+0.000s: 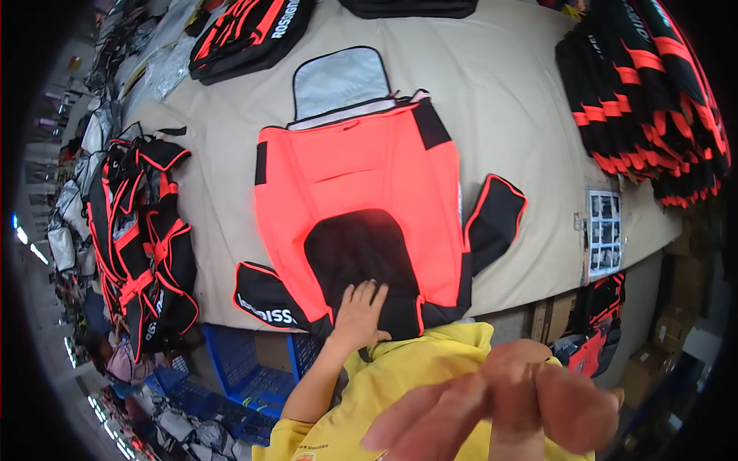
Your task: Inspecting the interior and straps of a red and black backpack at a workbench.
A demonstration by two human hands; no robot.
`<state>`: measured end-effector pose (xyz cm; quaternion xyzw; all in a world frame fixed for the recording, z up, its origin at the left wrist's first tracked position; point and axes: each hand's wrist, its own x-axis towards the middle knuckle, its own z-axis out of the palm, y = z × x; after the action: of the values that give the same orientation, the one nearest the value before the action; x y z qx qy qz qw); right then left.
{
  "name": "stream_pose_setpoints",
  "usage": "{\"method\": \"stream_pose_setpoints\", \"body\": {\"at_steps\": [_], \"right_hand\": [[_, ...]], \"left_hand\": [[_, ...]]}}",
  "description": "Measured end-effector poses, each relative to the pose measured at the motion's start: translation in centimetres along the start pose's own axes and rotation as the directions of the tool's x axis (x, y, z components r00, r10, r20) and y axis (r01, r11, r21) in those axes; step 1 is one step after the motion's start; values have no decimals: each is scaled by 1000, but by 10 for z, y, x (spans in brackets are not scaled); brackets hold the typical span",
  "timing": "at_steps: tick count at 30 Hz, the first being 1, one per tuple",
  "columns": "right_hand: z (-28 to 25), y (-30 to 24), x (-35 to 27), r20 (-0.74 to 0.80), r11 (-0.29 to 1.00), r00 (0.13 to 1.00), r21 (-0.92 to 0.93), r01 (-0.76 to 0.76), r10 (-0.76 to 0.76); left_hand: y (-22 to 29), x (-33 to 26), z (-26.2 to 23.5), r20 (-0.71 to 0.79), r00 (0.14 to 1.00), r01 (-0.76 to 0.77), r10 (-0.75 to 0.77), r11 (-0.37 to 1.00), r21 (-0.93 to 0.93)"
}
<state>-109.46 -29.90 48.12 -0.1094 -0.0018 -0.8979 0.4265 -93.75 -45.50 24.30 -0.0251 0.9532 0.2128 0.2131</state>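
A bright coral-red and black backpack body (354,177), still flat, lies on the cloth-covered table in front of me. Its grey-lined flap (342,74) is folded out at the far end, and black side pieces with red piping (496,219) spread from its near half. My left hand (360,311) rests with fingers extended on the rounded black panel (361,250) near the table's front edge. Raised close to the camera, my right hand (507,399) is blurred by motion over my yellow top. Its finger pose and anything in it are unclear.
Black-and-red sewn pieces (142,238) are heaped at the table's left. Stacked bag parts (646,92) lie at the far right, near a picture sheet (605,233). Another bag stack (250,38) sits at the back. Blue plastic crates (246,361) stand below the front edge.
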Motion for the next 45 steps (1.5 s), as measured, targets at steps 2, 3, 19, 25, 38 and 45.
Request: {"method": "stream_pose_setpoints", "body": {"at_steps": [2, 3, 19, 25, 38, 45], "right_hand": [[-2, -4, 26, 4, 997, 999, 69, -42, 42], [-6, -1, 42, 20, 990, 997, 113, -82, 80], [-424, 7, 157, -122, -930, 971, -287, -231, -204], [-442, 4, 152, -127, -912, 964, -315, -264, -235], [-466, 4, 140, -132, -355, 871, -877, -325, -473], [-424, 5, 171, 22, -966, 980, -171, -193, -199]], "left_hand": [[3, -9, 9, 29, 1000, -1, 2, 1000, -30], [1, -14, 9, 20, 1000, 14, -13, 999, -52], [-266, 201, -96, -635, 733, 238, -245, 966, -98], [-228, 304, -133, -674, 729, 89, -123, 992, -86], [-100, 369, -127, -703, 649, -290, 292, 949, 126], [-229, 328, -126, -739, 672, -87, -56, 984, -154]]}}
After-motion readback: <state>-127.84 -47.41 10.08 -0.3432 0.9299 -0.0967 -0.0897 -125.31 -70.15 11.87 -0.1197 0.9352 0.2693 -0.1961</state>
